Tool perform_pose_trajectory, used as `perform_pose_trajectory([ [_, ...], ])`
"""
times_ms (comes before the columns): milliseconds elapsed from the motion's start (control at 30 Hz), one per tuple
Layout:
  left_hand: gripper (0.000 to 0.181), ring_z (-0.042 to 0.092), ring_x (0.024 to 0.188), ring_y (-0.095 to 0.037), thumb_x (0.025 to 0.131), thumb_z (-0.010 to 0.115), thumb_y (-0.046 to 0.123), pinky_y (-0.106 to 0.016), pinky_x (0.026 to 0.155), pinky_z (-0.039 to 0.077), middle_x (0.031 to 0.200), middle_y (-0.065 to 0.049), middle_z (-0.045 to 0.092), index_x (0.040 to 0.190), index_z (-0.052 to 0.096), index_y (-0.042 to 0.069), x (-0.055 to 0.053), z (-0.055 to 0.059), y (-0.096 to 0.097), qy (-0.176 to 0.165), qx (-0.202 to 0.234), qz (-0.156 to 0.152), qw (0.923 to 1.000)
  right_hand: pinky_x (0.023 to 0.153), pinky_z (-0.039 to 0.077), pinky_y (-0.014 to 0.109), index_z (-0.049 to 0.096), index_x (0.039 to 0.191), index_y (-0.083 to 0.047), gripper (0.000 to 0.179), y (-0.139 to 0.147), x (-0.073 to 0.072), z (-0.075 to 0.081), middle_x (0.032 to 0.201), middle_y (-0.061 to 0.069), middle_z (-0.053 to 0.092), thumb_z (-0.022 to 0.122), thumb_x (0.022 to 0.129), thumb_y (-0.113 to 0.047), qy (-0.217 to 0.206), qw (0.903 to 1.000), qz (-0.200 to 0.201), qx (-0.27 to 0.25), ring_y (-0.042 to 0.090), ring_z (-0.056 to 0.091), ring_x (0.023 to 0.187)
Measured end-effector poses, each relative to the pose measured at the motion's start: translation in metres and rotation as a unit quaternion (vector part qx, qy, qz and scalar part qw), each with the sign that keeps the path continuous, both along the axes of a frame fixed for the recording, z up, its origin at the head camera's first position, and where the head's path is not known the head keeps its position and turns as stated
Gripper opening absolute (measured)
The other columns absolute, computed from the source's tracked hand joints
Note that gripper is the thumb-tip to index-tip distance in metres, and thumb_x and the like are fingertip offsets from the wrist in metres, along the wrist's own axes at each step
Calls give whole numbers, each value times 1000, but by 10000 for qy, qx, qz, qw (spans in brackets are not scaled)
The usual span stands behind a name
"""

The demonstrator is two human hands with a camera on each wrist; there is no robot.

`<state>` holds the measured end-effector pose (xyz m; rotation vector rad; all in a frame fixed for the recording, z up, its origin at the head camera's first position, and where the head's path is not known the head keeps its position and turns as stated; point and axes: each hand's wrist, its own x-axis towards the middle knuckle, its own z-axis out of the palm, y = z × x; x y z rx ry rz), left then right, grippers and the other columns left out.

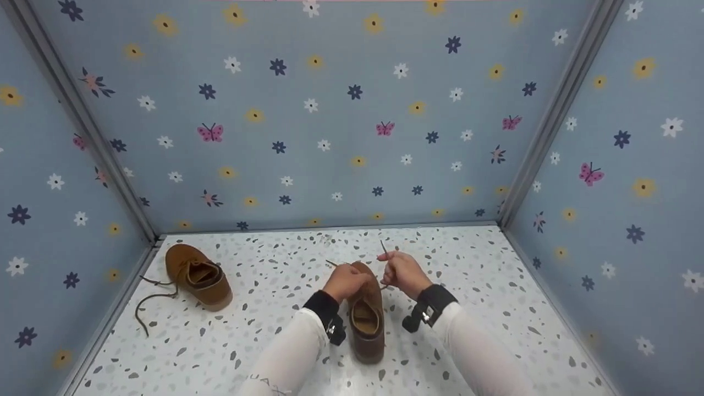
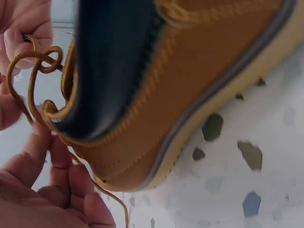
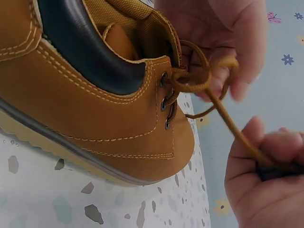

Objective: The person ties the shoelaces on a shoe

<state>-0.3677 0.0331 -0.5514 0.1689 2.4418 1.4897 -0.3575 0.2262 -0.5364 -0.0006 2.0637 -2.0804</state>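
Observation:
A brown lace-up shoe (image 1: 369, 347) stands on the speckled surface between the hands, toe pointing away. Its dark padded collar (image 2: 118, 71) and metal eyelets (image 3: 164, 103) show in the wrist views. Over the front of the shoe, my left hand (image 1: 346, 281) pinches the brown shoelace (image 2: 34, 90) between thumb and fingers. To the right of the toe, my right hand (image 1: 406, 274) grips the other length of lace (image 3: 232, 126), which runs taut from a loop above the eyelets. One loose lace end hangs below the left hand in the left wrist view.
A matching brown shoe (image 1: 217, 291) stands at the left, its untied laces (image 1: 148, 297) trailing on the surface. Blue flowered panels (image 1: 330, 126) rise at the back and both sides. Black wrist straps with cameras (image 1: 327, 316) sit on both wrists.

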Motion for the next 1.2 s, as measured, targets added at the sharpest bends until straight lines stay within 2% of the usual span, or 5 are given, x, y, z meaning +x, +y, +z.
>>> perform_pose_trajectory([
  [167, 32, 43, 56, -10, 89, 63, 17, -24, 52, 36, 59, 9, 45, 61, 48, 20, 3, 5, -5, 61, 546, 191, 9983, 98, 60, 41, 65, 114, 1, 37, 4, 2, -2, 82, 1, 75, 37, 114, -24, 378, 9971, 236, 616, 20, 77, 94],
  [300, 26, 47, 64, -12, 91, 63, 16, -25, 58, 39, 65, 7, 49, 68, 52, 18, 5, 7, -9, 71, 1000, 371, 9943, 95, 62, 45, 62, 95, -7, 40, 6, 1, -4, 84, 3, 79, 38, 115, -32, 379, 9973, 30, 632, 22, 79, 94],
  [667, 29, 63, 93, -18, 103, 57, 28, -38, 92, 51, 98, -7, 77, 97, 75, 6, 6, 9, -15, -81, 1731, 612, 9830, 76, 58, 42, 39, 82, -14, 31, -3, 0, -2, 62, -5, 33, 37, 111, -25, -266, 9977, -421, -453, 15, 45, 61],
  [900, 26, 64, 85, -15, 105, 53, 25, -41, 85, 55, 94, -3, 77, 91, 68, 10, 6, 10, -20, -234, 2358, 778, 9684, 75, 56, 34, 58, 111, -2, 25, -4, -2, -1, 63, -4, 40, 35, 108, -11, -144, 9988, -263, -386, 14, 50, 63],
  [1200, 22, 74, 94, -17, 109, 46, 23, -40, 93, 57, 93, -3, 76, 104, 62, 8, 6, 8, -25, -416, 3152, 755, 9451, 96, 61, 43, 64, 126, 1, 43, -1, 1, 2, 90, 5, 78, 41, 114, -34, 219, 9994, -108, 235, 24, 78, 99],
])
